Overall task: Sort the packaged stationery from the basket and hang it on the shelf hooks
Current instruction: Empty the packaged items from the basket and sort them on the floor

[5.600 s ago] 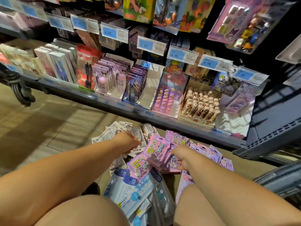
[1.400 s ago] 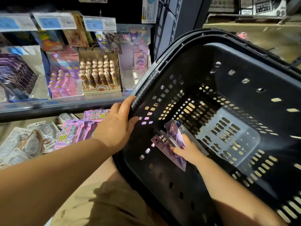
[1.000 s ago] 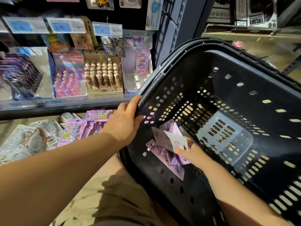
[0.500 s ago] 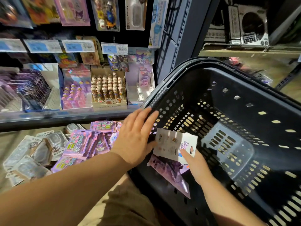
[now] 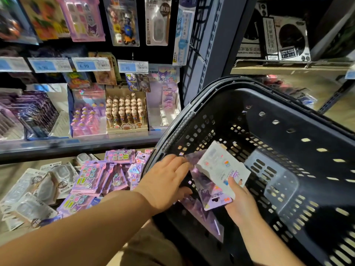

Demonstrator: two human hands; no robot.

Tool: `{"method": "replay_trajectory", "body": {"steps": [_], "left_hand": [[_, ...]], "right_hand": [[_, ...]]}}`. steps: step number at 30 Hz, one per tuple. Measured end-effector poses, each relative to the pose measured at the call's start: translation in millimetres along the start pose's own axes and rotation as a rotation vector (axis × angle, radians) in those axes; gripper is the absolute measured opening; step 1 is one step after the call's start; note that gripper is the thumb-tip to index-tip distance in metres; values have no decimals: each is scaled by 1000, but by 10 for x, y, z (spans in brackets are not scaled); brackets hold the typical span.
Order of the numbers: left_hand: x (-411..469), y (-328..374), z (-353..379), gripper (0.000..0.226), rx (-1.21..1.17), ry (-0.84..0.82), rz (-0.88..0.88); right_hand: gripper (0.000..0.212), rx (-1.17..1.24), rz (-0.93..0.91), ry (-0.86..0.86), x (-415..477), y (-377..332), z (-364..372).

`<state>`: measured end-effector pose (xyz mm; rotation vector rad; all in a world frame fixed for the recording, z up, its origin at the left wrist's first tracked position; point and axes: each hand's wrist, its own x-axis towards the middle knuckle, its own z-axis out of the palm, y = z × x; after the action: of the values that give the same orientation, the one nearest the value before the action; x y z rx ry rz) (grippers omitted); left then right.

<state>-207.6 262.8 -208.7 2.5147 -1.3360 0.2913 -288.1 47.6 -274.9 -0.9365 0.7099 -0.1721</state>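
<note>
Though inside basket (image 5: 288,116), packets (image 5: 221,166) near rim (image 5: 180,127)

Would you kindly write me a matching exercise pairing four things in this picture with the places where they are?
1. white-backed packet
2. pile of purple packets
3. box of figure-topped pens
4. pink card

A. on the floor
B. on the shelf
C. held by the right hand
D. hanging above the price tags

Pairs: 1-C, 2-A, 3-B, 4-D
</note>
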Motion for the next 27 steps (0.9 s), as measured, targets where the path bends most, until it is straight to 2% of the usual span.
{"method": "replay_trajectory", "body": {"steps": [2,4,6,7,8,10,11,13,16,20,24,27], "left_hand": [[24,86,-13,73,-318,-147,-288],[56,140,26,90,-665,-255,-605],[108,181,31,103,-1031,-297,-765],[135,212,16,98,-1260,-305,-789],[160,250,-6,84,-1479,-294,-794],[195,312,-51,55,-1737,-220,-815],[203,328,-62,49,-1826,-183,-839],[190,343,-40,42,-1933,-136,-894],[181,360,-17,29,-1945,-98,-949],[228,415,-40,17,-1880,-79,-1026],[274,486,-89,11,-1858,-102,-1031],[300,513,-129,14,-1845,-125,-1006]], "right_hand": [[34,94,22,-46,-84,-75,57],[41,126,18,-75,-187,-156,140],[33,113,12,-104,-274,-208,216],[29,100,20,-135,-325,-223,262],[27,85,27,-160,-365,-226,301],[28,71,46,-198,-427,-233,361],[29,61,46,-209,-442,-234,377],[30,21,-4,-174,-448,-244,374],[40,-42,-178,-158,-459,-278,347],[25,-151,-396,-112,-551,-354,314],[34,-342,-616,-141,-676,-508,309],[31,-465,-689,-142,-664,-591,207]]}}
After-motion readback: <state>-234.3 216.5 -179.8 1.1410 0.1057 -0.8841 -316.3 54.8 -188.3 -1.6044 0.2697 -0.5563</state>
